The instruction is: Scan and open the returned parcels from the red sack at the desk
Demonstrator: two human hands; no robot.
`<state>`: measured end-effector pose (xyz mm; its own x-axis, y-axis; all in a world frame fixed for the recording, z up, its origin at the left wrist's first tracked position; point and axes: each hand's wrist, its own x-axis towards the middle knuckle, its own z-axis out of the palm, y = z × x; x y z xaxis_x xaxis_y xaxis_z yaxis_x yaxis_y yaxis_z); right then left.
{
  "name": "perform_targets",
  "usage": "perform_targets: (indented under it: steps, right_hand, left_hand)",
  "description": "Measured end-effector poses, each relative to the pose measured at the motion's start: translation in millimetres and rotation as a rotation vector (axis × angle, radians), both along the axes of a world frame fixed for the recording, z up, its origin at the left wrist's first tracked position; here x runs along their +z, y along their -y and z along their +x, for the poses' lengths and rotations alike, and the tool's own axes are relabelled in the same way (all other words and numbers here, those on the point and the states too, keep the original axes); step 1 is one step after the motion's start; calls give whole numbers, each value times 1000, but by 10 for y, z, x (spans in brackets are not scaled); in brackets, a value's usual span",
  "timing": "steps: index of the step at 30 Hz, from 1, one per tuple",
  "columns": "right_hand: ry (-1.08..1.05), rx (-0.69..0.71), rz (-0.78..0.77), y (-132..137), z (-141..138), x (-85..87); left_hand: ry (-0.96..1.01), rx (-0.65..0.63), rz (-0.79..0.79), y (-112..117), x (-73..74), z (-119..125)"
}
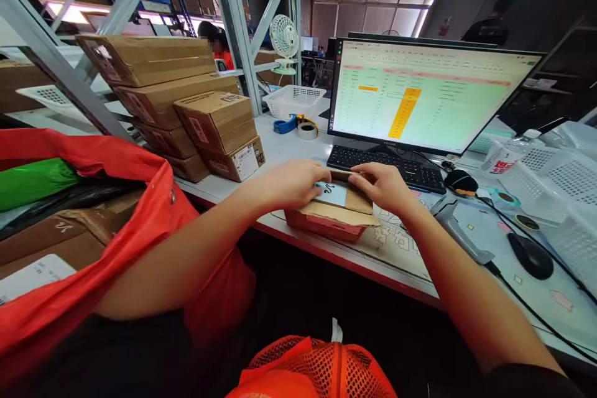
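Observation:
A small cardboard box (329, 227) with its near flap raised sits at the desk's front edge, on a printed brown mat (396, 249). My left hand (301, 183) curls over the box's left side, fingertips at a white-and-blue piece (332, 193) with a black mark inside the opening. At the far right corner, my right hand (380, 185) grips the box's back edge between thumb and fingers. Just behind the box lies a black keyboard (410, 174). A grey handheld scanner (459, 230) rests to the right of my right forearm.
Stacked cardboard boxes (158, 99) stand at the left by a metal rack post (233, 25). A monitor (420, 99), tape rolls (306, 130), a white basket (293, 99) and a small fan (283, 37) are behind. At right is a mouse (530, 255); a red bag (153, 199) hangs left.

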<state>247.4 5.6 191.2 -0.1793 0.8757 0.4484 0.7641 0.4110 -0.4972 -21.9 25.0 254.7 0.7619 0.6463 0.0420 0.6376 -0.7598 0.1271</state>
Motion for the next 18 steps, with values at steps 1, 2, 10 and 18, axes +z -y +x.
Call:
perform_targets:
  steps: [1,2,10,18]
  right_hand:
    - [-39,-4,4,-55,-5,20]
    - [-93,-13,-4,-126,-3,34]
    - [-672,-122,-480,-609,-93,-216]
    - [-1052,-40,-283,222,419,-729]
  left_hand:
    - [-36,-5,12,-48,5,47]
    - [-76,-2,26,-75,10,106]
    - [-251,-42,56,-134,35,455]
    - [-84,-101,108,-310,222,139]
